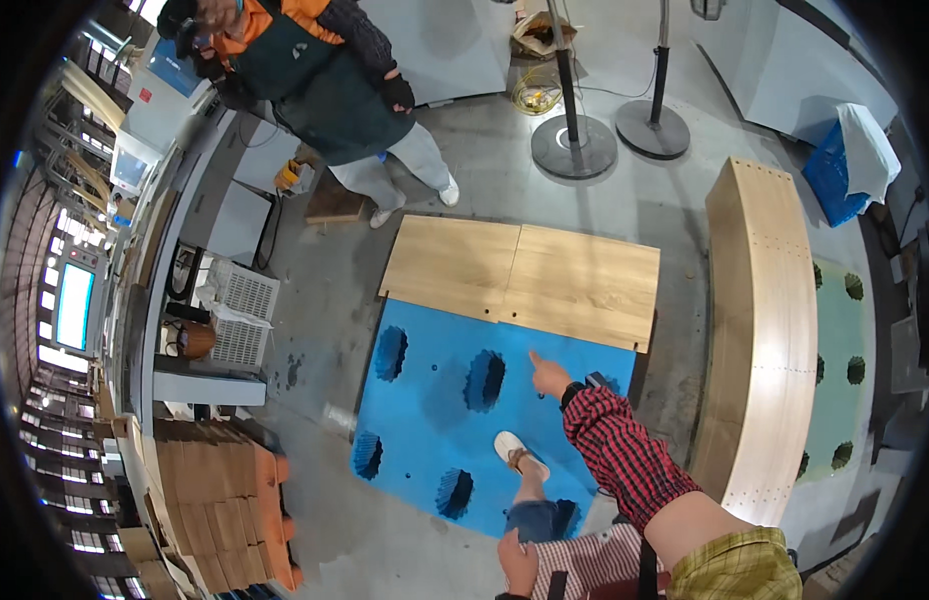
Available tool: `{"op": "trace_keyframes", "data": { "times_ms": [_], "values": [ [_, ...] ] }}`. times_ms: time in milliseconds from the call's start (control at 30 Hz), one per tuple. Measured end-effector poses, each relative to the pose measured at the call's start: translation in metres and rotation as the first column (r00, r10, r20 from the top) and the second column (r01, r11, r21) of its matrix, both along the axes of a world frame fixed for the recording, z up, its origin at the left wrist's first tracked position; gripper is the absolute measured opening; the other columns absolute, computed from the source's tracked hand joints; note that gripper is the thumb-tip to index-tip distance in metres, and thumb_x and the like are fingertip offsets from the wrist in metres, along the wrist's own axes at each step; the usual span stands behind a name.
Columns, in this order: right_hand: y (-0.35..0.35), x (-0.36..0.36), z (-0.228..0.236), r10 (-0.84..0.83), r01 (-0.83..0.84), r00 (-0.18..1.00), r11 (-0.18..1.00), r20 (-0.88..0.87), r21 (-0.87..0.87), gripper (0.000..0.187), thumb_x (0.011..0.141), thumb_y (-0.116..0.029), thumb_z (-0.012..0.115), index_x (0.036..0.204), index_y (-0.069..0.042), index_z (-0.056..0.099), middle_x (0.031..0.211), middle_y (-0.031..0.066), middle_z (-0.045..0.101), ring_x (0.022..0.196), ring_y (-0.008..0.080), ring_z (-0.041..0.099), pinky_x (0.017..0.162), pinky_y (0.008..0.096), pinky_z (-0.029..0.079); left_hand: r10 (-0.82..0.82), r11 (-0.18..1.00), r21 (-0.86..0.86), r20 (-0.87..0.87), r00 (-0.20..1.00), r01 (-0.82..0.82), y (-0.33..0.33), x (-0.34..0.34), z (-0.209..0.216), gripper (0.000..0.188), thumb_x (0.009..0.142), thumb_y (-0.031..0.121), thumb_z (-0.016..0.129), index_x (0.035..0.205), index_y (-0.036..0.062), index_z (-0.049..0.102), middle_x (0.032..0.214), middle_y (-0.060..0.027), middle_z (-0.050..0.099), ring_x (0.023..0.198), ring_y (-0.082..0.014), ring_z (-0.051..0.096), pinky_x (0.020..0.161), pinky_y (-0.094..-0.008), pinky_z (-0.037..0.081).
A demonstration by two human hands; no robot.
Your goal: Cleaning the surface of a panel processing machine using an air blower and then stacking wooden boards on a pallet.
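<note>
My right hand (551,376) reaches over a blue board (430,420) with several dark, jagged-edged openings. Its index finger is stretched out and the other fingers are folded; I see nothing in it. Just beyond the fingertip, two light wood-grain panels (585,280) (453,257) lie side by side along the board's far end. Close to my body, by a striped cloth (585,562), my left hand (520,562) has its fingers curled. What it holds, if anything, is hidden. One of my feet, in a light shoe (509,450), is over the blue board.
A tall stack of wood panels (765,330) stands at the right on a green board (845,320). Another person (335,110) stands at the far left. Round-based posts (575,147) are beyond the panels; brown cardboard (210,500) is stacked at the near left.
</note>
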State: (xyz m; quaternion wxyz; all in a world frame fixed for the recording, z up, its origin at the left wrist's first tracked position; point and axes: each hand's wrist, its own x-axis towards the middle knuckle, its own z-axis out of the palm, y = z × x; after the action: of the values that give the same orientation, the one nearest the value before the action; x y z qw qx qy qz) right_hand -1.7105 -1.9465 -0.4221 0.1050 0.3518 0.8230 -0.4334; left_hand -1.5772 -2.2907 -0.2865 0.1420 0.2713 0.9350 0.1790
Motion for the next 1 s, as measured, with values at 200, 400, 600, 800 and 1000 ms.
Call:
{"op": "trace_keyframes", "data": {
  "times_ms": [200,400,600,800,1000],
  "values": [
    [-0.007,-0.100,-0.030,0.176,-0.174,0.984,0.980,-0.002,0.098,0.053,0.067,-0.009,0.040,0.119,-0.009,0.027,0.077,0.0150,0.054,0.070,0.0303,0.052,0.056,0.0428,0.041,0.084,0.962,-0.273,0.201,0.976,-0.027,0.008,-0.015,0.007,0.060,0.068,0.024,0.056,0.113,-0.0036,0.028,0.108,-0.0254,0.034,0.096,-0.0387,0.036,0.082,-0.0412,0.030],
    [-0.002,-0.152,-0.084,0.107,-0.120,0.991,0.978,0.085,0.171,0.045,0.073,-0.011,0.035,0.117,-0.015,0.032,0.083,0.0123,0.056,0.076,0.0313,0.054,0.060,0.0431,0.042,0.078,0.943,-0.334,0.203,0.976,-0.006,0.031,-0.041,0.006,0.061,0.069,0.027,0.054,0.113,-0.0037,0.027,0.109,-0.0250,0.033,0.096,-0.0388,0.035,0.080,-0.0441,0.030],
    [0.002,-0.151,-0.117,0.103,-0.122,0.985,0.983,0.138,0.135,0.025,0.071,-0.010,0.038,0.094,-0.007,0.046,0.080,0.0142,0.055,0.076,0.0317,0.053,0.059,0.0414,0.043,0.085,0.946,-0.324,0.239,0.967,-0.003,0.039,-0.067,0.008,0.057,0.071,0.027,0.052,0.113,-0.0037,0.028,0.108,-0.0255,0.034,0.095,-0.0391,0.035,0.081,-0.0439,0.030],
    [0.027,-0.141,-0.203,0.150,-0.152,0.988,0.935,0.031,0.321,0.015,0.069,-0.010,0.040,0.081,-0.003,0.047,0.092,0.0169,0.046,0.070,0.0337,0.052,0.058,0.0425,0.043,0.144,0.930,-0.365,0.298,0.944,-0.026,0.031,-0.092,-0.007,0.053,0.071,0.024,0.053,0.114,0.0009,0.031,0.108,-0.0267,0.034,0.094,-0.0400,0.036,0.077,-0.0455,0.032],
    [0.050,-0.187,-0.274,0.111,-0.126,0.992,0.916,0.059,0.381,0.017,0.070,-0.010,0.039,0.084,-0.004,0.047,0.106,0.0163,0.042,0.071,0.0322,0.053,0.059,0.0425,0.043,0.171,0.901,-0.434,0.325,0.930,-0.014,0.043,-0.136,-0.019,0.053,0.070,0.023,0.054,0.113,0.0005,0.032,0.110,-0.0269,0.032,0.094,-0.0423,0.034,0.077,-0.0469,0.031]
  ]
}}
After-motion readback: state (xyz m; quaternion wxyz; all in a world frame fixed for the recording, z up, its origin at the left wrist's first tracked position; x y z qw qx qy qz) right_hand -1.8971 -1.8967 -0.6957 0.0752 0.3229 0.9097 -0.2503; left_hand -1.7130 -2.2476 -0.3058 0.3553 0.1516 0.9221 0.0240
